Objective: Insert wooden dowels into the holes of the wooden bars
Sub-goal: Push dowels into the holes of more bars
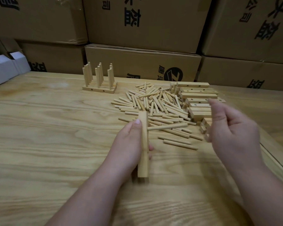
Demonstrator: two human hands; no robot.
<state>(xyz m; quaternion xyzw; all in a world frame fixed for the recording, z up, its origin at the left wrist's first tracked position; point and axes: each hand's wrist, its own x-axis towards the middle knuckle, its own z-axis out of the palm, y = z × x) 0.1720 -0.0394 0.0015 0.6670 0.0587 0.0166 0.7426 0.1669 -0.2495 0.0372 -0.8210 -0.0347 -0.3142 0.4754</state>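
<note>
Left hand (129, 144) has its grip closed round a single wooden bar (143, 144): thumb on the near-left face, fingertips showing past the right edge. The bar is pale, square-sectioned and long, held lengthwise away from the person, just above the bench (47, 128); the face turned to the camera is plain, no holes visible on it. Right hand (232, 128) is raised above the bench to the right, grip open and holding nothing, fingers loosely curled, motion-blurred. Loose dowels (153, 106) lie in a scattered heap at centre-right of the bench, short round pale rods crossing at all angles, some strays near the right hand. Just right of the heap, touching it, is a stack of unfilled bars (198, 95), same pale wood, with small dark round holes visible on the upward or side faces. At the back centre-left stand finished bars (99, 88) laid side by side, dowels upright in them in rows, side holes showing on the front bar. Cardboard boxes (142, 22) are stacked behind the bench; white cartons (5, 69) at far left.
</note>
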